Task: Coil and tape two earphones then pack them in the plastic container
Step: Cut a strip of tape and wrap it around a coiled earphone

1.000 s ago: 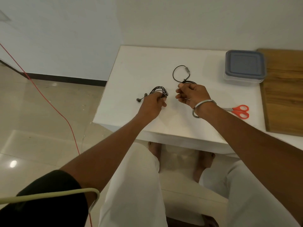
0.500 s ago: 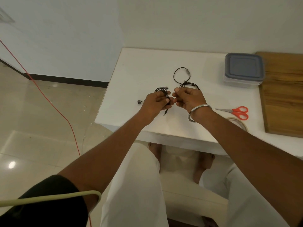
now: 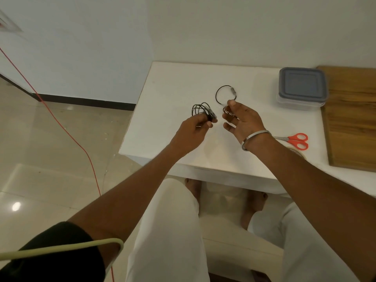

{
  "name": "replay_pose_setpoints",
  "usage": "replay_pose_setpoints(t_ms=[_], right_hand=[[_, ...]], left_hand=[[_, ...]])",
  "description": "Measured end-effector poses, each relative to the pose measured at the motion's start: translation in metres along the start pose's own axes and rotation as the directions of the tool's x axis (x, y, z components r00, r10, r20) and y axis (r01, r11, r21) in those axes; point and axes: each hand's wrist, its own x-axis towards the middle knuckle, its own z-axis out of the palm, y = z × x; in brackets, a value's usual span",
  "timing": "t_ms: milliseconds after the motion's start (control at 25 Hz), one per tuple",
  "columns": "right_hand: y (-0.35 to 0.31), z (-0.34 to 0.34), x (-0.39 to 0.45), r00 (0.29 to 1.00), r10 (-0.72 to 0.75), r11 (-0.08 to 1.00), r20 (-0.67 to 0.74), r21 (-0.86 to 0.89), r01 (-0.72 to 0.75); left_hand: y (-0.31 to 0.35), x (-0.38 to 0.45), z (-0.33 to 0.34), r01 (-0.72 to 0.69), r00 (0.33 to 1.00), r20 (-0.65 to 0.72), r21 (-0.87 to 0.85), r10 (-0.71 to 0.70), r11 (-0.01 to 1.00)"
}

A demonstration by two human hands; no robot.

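My left hand (image 3: 194,130) grips a coiled black earphone (image 3: 201,111), its loops standing up above my fingers over the white table (image 3: 162,123). My right hand (image 3: 242,119) hovers just to the right, fingers spread and relaxed, holding nothing. Behind its fingers lies a second black earphone (image 3: 224,95) on the table, one loop showing, the rest partly hidden by my fingers. A lidded grey plastic container (image 3: 302,87) stands at the back right.
Red-handled scissors (image 3: 295,140) lie right of my right wrist, with a roll of clear tape (image 3: 298,153) just in front of them. A wooden board (image 3: 354,119) covers the table's right end. A red cord (image 3: 61,123) runs across the floor at left.
My hands were together on the coil; now the right hand has let go and opened, moving apart to the right. The left hand has lifted the coil, and its dangling earbud end is gathered in.
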Motion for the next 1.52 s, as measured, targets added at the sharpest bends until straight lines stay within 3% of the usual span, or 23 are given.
replay_pose_setpoints(t_ms=[120,360,520,600,760,840,920,1160,1320,1520], right_hand=[[-0.006,0.003,-0.001,0.997,0.009,0.999,0.078,0.033,-0.012],[-0.008,0.008,-0.002,0.992,0.025,1.0,0.121,0.012,-0.027],[-0.007,0.009,-0.002,0.99,0.074,0.997,0.122,0.022,-0.077],[-0.008,0.005,0.0,0.992,0.089,0.996,0.088,-0.024,-0.088],[-0.012,-0.005,0.0,0.973,0.197,0.98,0.124,0.016,-0.2],[-0.012,-0.004,-0.002,0.965,0.19,0.975,0.18,0.079,-0.207],[-0.012,0.001,-0.005,0.966,0.142,0.975,0.217,0.137,-0.174],[-0.008,0.005,-0.001,0.995,0.02,0.963,0.101,0.266,-0.046],[-0.009,0.009,0.002,0.999,-0.023,0.903,0.028,0.43,0.009],[-0.015,0.013,0.004,0.997,-0.006,0.943,-0.071,0.332,0.03]], left_hand=[[-0.009,-0.006,0.008,-0.192,0.981,0.077,0.172,0.181,0.966],[-0.005,-0.015,0.018,-0.155,0.971,0.2,0.117,0.13,0.981],[-0.002,-0.019,0.016,-0.229,0.949,0.255,0.147,0.186,0.962],[-0.004,-0.019,0.015,-0.145,0.969,0.222,0.146,0.11,0.979],[0.001,-0.008,0.004,0.095,0.99,0.108,-0.028,-0.091,0.995],[0.009,-0.001,-0.005,0.114,0.978,0.177,0.003,-0.113,0.993],[0.019,0.004,-0.011,0.044,0.964,0.254,0.134,-0.078,0.99],[0.029,0.013,-0.024,-0.121,0.931,0.364,0.264,0.017,0.957],[0.024,0.006,-0.02,-0.134,0.904,0.426,0.213,0.031,0.968],[0.013,-0.007,-0.01,-0.231,0.913,0.376,0.15,0.16,0.961]])
